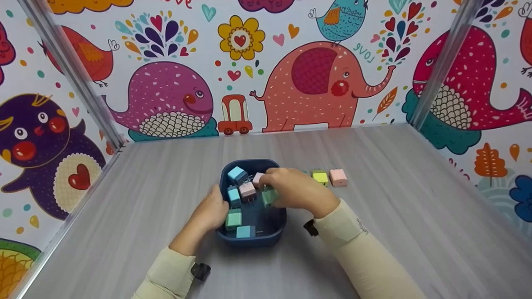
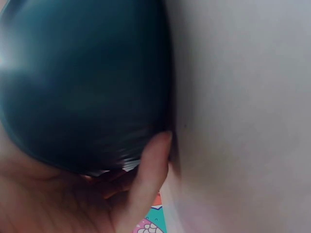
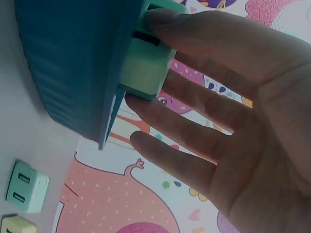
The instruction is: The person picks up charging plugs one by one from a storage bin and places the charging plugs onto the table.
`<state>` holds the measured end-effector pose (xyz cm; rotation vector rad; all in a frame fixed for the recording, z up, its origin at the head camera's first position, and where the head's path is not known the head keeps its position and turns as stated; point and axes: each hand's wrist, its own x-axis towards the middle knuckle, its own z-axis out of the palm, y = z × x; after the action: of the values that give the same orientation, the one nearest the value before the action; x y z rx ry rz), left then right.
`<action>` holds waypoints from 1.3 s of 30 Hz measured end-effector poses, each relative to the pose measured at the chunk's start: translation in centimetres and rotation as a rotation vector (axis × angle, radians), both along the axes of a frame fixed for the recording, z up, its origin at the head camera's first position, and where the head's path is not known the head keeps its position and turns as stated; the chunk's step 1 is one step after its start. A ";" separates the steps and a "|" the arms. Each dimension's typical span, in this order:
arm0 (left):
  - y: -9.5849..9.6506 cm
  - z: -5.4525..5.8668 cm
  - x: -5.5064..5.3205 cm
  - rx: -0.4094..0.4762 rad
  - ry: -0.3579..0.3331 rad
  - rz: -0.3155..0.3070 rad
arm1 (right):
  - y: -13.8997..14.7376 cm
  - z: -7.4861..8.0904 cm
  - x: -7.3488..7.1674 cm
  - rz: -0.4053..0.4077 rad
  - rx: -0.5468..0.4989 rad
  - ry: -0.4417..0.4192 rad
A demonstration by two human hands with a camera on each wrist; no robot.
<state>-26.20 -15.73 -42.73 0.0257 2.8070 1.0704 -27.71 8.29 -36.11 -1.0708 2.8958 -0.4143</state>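
A dark blue plastic bin [image 1: 272, 238] stands on the table with several pastel USB charger plugs in it. Blue plugs [image 1: 237, 174], pink plugs [image 1: 247, 191] and a green plug [image 1: 233, 220] lie loose inside. My left hand [image 1: 213, 209] holds the bin's left side; in the left wrist view one digit [image 2: 153, 158] lies along the outer wall. Over the bin's right part, my right hand [image 1: 297, 189] pinches a green USB charger plug [image 3: 146, 73]. That plug sits at the rim in the right wrist view, thumb on its port face, lower fingers spread.
Right of the bin, a yellow-green plug [image 1: 319, 177] and a pink plug [image 1: 338, 177] stand on the grey table [image 1: 395, 199]. Another green plug [image 3: 28, 187] beside them is mostly hidden by my right hand in the head view. Printed panels [image 1: 187, 91] border the table.
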 end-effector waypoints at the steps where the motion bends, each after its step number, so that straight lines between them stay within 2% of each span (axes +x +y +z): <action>1: 0.0 0.0 0.0 0.002 -0.002 0.002 | 0.2 0.1 -0.1 -0.008 -0.007 -0.001; 14: 0.0 0.1 0.1 0.011 -0.002 0.005 | 1.8 1.0 -0.4 -0.058 -0.054 -0.008; 25: -0.1 -0.1 0.0 0.017 0.025 -0.004 | 3.4 1.6 -1.1 -0.055 -0.092 0.010; 30: 0.0 -0.2 0.0 0.021 0.015 0.005 | 4.3 1.7 -1.6 -0.061 -0.114 -0.005; 39: 0.0 -0.2 0.0 0.018 0.010 0.002 | 6.9 1.6 -2.8 -0.200 -0.151 -0.091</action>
<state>-26.25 -15.74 -42.97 0.0298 2.8070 1.0999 -30.54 15.19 -34.49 -0.7551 2.9387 -0.6798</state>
